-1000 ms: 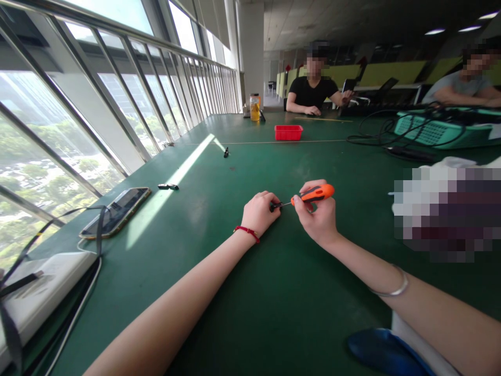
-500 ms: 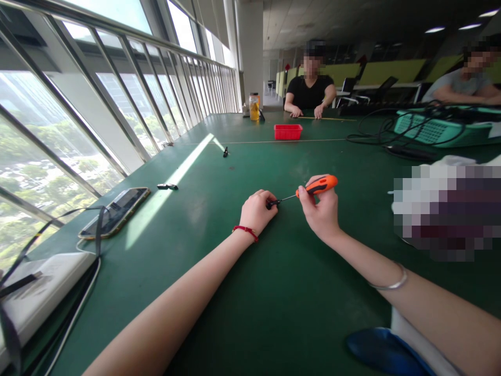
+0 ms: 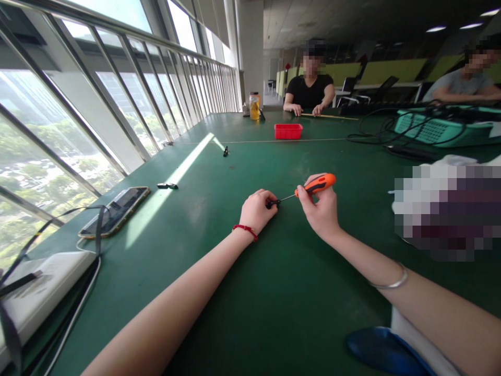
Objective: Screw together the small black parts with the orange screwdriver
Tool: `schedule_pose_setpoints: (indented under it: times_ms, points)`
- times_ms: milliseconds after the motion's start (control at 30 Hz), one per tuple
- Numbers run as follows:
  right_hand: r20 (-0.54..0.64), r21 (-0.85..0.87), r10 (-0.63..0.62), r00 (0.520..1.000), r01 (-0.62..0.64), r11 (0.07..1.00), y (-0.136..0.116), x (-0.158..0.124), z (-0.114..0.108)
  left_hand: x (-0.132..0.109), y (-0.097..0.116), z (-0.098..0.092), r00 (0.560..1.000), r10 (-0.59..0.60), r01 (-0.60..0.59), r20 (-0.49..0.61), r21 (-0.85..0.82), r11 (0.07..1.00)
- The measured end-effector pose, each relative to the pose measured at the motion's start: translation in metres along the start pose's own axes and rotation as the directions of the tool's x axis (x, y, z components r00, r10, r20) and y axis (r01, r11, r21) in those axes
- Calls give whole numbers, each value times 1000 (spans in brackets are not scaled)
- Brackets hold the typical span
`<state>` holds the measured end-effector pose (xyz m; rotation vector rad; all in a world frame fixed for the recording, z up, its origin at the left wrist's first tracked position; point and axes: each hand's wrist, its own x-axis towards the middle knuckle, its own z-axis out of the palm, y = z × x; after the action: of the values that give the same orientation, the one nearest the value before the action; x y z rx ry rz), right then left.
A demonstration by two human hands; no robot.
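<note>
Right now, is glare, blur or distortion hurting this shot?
Head view: the upper window is washed out; sunlight streaks the table; pixel blocks mask the bundle; the screwdriver reads clearly, but the black part in the left hand is too small for detail.

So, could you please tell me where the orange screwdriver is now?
In the head view, the orange screwdriver is just right of centre, held in the right hand and pointing left toward the small black part in the left hand.

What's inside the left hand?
A small black piece pokes out of the left hand, and the orange screwdriver points at it. The hand covers the rest, so I can't tell its whole shape.
</note>
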<state>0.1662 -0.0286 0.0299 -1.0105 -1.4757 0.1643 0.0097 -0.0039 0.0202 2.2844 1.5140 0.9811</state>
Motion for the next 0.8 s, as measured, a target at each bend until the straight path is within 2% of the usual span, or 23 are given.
schedule_pose_setpoints:
  times_ms: [400, 600, 800]
  points:
    - [0, 131, 111, 994, -110, 985, -1, 5, -1, 5, -7, -3, 994, 85, -77, 70, -104, 992]
    - [-7, 150, 48, 999, -47, 988, -1, 4, -2, 6, -12, -1, 994, 79, -70, 77, -117, 991]
    - [10, 113, 102, 995, -102, 988, 0, 3, -2, 5, -10, -2, 994, 81, -72, 76, -121, 990]
